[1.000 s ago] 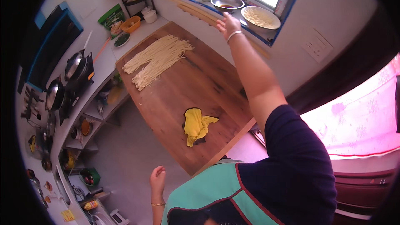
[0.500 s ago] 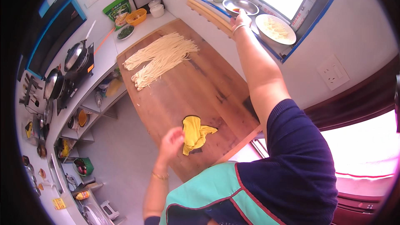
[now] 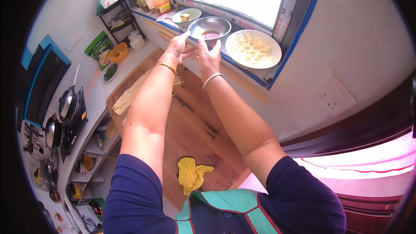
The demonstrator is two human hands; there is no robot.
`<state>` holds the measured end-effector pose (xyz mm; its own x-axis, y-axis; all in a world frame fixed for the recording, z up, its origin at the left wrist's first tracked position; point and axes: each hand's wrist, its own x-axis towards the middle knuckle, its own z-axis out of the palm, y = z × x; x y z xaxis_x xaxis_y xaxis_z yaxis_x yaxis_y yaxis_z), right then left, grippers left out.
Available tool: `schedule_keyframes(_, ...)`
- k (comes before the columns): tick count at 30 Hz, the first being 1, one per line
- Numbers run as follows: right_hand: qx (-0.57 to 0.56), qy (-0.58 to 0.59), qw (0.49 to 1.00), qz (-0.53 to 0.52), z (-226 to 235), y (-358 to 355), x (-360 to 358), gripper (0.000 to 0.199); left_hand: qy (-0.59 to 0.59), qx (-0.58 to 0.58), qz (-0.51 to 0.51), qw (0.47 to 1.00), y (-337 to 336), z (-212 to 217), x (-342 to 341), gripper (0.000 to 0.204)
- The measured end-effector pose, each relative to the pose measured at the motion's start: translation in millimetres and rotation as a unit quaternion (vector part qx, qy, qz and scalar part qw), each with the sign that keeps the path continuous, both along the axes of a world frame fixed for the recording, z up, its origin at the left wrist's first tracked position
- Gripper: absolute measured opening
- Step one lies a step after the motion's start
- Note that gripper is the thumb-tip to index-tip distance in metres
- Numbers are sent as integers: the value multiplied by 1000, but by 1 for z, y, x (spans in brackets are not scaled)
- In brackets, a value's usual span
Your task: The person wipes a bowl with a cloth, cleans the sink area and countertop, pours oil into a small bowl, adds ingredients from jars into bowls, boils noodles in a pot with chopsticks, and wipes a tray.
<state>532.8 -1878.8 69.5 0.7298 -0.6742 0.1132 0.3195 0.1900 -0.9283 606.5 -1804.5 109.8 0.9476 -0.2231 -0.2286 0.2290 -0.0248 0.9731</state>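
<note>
Both open, empty hands reach the steel bowl (image 3: 211,29) on the windowsill: left hand (image 3: 177,47) at its 8 o'clock rim, right hand (image 3: 208,56) at 6 o'clock.

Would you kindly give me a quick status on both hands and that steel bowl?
Left hand and right hand open at the steel bowl rim on the windowsill. Reddish liquid inside. White plate of crumbs close alongside.

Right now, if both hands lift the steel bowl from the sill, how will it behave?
The steel bowl looks thin and rigid, so probably light. Reddish liquid inside may slosh if tilted. Its smooth rim could be slippery where the left hand and right hand reach it.
</note>
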Motion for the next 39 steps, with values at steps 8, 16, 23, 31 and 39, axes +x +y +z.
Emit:
schedule_keyframes(8,14,-2,999,47,-36,-28,25,81,-51,-41,-37,997,-11,-15,23,22)
schedule_keyframes(16,35,25,987,153,-5,21,-70,79,-127,-64,-4,990,96,-34,-67,27)
schedule_keyframes(23,6,169,924,344,-85,117,-237,77,-38,-91,39,994,258,-94,-239,36)
schedule_keyframes(31,130,350,835,404,-149,271,-394,67,142,-35,25,989,420,-194,-410,36)
schedule_keyframes(39,127,340,848,387,-169,379,-398,33,117,-32,11,993,517,-210,-443,41)
